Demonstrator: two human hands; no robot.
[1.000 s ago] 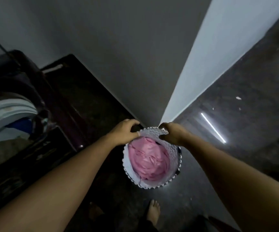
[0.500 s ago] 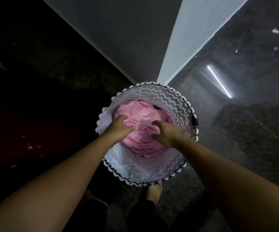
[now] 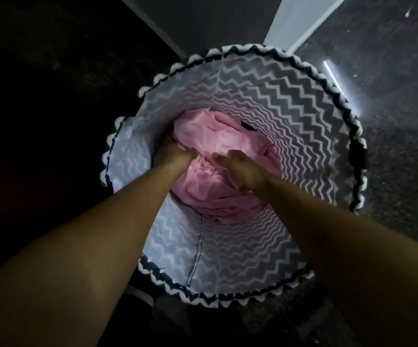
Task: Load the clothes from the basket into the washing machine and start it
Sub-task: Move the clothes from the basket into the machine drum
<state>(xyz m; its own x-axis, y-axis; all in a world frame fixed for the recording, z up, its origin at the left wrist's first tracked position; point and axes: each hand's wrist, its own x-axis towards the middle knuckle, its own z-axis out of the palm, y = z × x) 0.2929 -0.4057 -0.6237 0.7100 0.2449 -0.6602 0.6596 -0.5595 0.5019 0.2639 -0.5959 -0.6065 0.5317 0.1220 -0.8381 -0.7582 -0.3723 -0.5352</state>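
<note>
Matt zigzag-print cloth basket (image 3: pixel 290 116) — soft creased pink cloth (image 3: pixel 218 146) — glossy speckled floor (image 3: pixel 390 71).

A dim room: a grey wall (image 3: pixel 202 18) is meeting a paler wall (image 3: pixel 300 18) at a corner. A light streak (image 3: pixel 332 73) is reflecting off the dark speckled floor (image 3: pixel 390 121); the left side is lying in shadow.

looks like a dim corner of a home, likely a laundry spot. shown by a round fabric laundry basket (image 3: pixel 290 101) with a grey-and-white zigzag lining, holding crumpled pink clothes (image 3: pixel 218 146); by a dark speckled stone floor (image 3: pixel 390 108) with a streak of reflected light; by plain painted walls (image 3: pixel 300 16) meeting at a corner.
</note>
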